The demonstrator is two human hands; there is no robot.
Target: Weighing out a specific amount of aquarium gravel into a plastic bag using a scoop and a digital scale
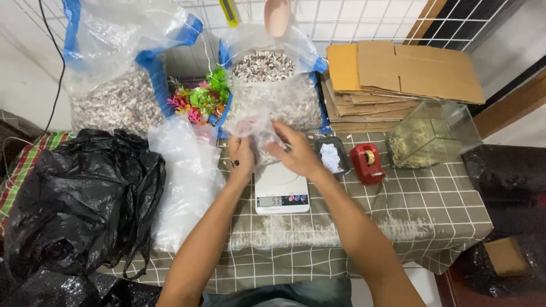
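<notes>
Clear small bag (257, 132) of pebbles, pinched by both hands' fingers (left hand (241, 154), right hand (297, 152)), over white scale (280, 189)

1. The small bag (257, 132) between my left hand (241, 154) and right hand (296, 152) is thin clear plastic, crinkled and glossy.
2. The scale (281, 190) under it has a smooth white plastic top, slightly shiny.
3. The tablecloth (409, 204) looks like matt woven cloth, dusted pale in places.
4. The black bag (79, 199) is thin plastic film, creased, with a soft sheen.
5. The big sacks (273, 85) are clear glossy plastic; the pebbles inside look rough and matt.
6. The flattened boxes (398, 71) are matt brown cardboard.
7. The tank (435, 133) is clear smooth glass.
8. The tape dispenser (367, 163) is glossy red plastic.
</notes>
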